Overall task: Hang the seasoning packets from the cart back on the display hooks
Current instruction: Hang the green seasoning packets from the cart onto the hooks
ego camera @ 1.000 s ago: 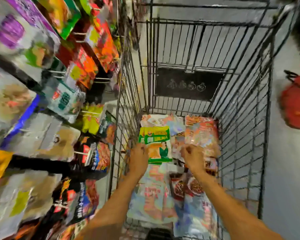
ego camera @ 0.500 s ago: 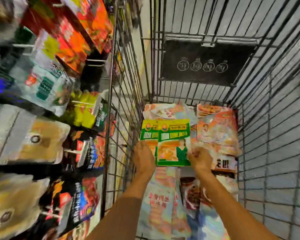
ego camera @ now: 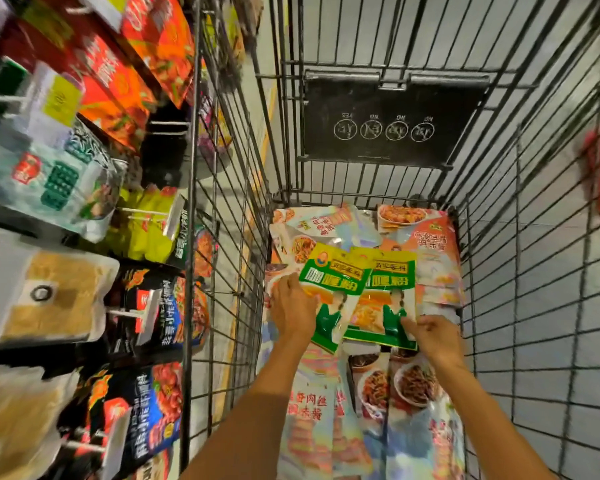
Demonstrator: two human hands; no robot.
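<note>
Over the cart (ego camera: 520, 271) pile, left hand (ego camera: 293, 310) grips one green packet (ego camera: 333, 292), right hand (ego camera: 437, 337) a second packet (ego camera: 385, 299).

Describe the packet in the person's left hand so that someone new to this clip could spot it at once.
Look inside the wire cart, above the pale packets on its floor. Two green-and-yellow packets are held up there. The left hand grips the tilted packet, set beside the straighter packet pinched by the right hand.
</note>
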